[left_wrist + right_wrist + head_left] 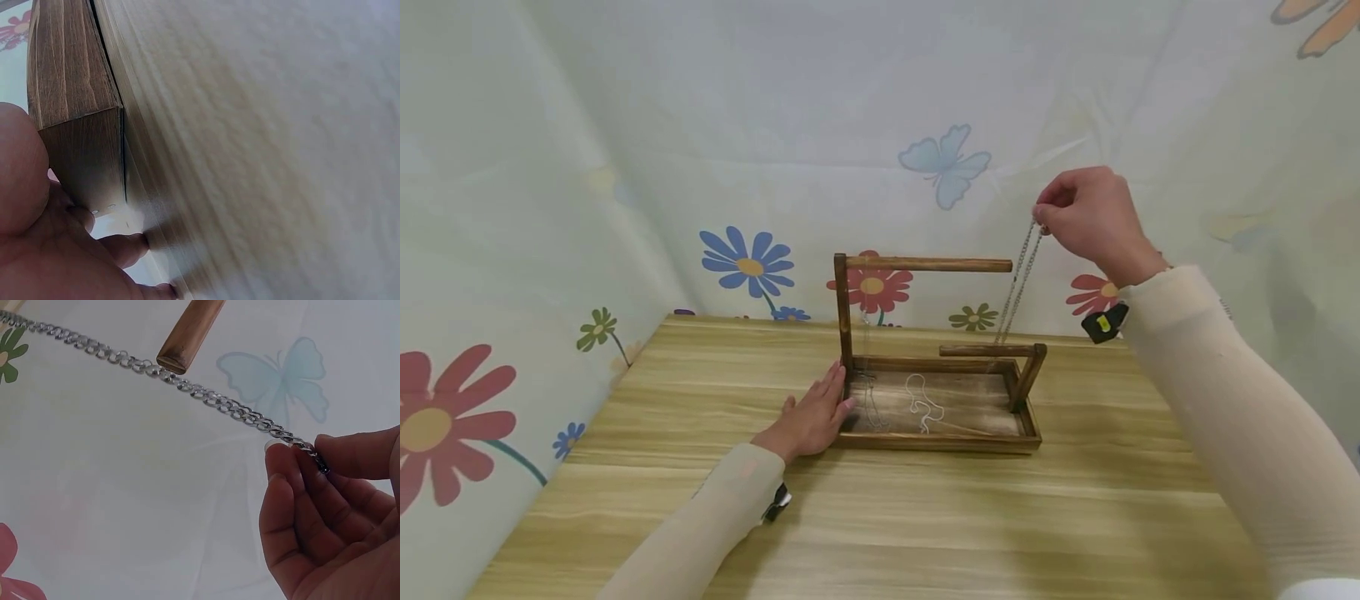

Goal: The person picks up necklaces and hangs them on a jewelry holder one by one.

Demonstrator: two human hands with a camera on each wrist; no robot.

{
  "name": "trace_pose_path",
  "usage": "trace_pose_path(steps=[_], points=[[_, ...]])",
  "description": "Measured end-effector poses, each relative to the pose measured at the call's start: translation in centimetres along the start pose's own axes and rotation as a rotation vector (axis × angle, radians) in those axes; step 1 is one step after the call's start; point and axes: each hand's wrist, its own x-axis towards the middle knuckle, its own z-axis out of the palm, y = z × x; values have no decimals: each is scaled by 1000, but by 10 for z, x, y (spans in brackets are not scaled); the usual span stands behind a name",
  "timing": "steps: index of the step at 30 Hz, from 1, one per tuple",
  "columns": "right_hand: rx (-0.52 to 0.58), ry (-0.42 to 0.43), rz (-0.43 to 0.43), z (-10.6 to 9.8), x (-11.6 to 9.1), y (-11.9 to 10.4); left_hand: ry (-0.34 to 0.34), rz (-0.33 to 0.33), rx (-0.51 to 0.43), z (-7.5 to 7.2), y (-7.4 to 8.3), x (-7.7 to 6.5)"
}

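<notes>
From where I stand, the lower end of the silver curb chain [1023, 279] is lost at the stand's lower bar [981, 351], and I can't tell whether it passes behind it. A thin necklace [871, 407] at the left of the tray [936, 443] is so faint against the cloth that its upper part barely shows. The sleeves are cut off at the near side.

The table [925, 521] has a pale, streaky wood-grain top. Beyond it hangs a whitish backdrop [820, 108], creased in places, printed with red, blue and green flowers and a pale blue butterfly.

The stand is brown-stained wood: a shallow rectangular tray, a tall post at left carrying the upper bar [932, 264], and a shorter post at right. A fine light-coloured chain [927, 408] lies looped inside the tray.

The right hand [1093, 212] pinches the curb chain between thumb and fingers, its doubled flat metal links slanting down just beside the upper bar's right end. The left hand [814, 421] lies against the tray's left end, fingers extended, grasping nothing.
</notes>
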Motion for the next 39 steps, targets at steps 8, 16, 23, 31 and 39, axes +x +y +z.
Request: trace_pose_path(steps=[8, 16, 23, 31, 39], points=[[7, 12, 17, 3, 3, 4, 1, 5, 10, 1, 1, 3], [52, 18, 45, 8, 6, 8, -3, 0, -1, 4, 3, 4], [93, 1, 60, 9, 9, 10, 3, 6, 3, 2, 5, 5], [121, -23, 64, 10, 8, 7, 0, 6, 11, 3, 4, 6], [121, -41, 50, 13, 6, 1, 4, 6, 13, 4, 4, 6]])
